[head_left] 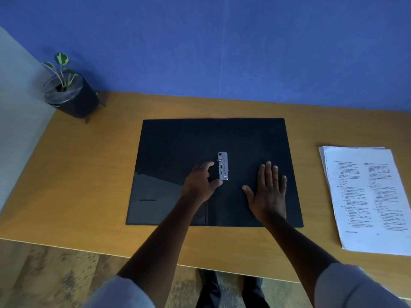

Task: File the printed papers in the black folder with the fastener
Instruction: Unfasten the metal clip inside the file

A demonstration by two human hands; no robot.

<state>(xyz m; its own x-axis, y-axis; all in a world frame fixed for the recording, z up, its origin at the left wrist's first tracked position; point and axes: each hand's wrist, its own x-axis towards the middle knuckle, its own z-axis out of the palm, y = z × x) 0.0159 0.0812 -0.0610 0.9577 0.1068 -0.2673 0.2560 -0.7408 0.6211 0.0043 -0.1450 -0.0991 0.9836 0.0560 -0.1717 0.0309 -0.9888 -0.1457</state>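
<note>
Shiny metal fastener, matt black folder, wooden table.

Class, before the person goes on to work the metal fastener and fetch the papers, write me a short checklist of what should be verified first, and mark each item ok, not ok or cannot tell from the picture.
1. Black folder lies open and flat on the desk: ok.
2. Right hand rests flat on the folder's right half, steadying it: ok.
3. Left hand is at the metal fastener, thumb by its near end: ok.
4. Fastener is released and ready to take paper: cannot tell.
5. Printed papers lie stacked on the desk, right of the folder: ok.
6. Papers have punched holes: cannot tell.
</note>
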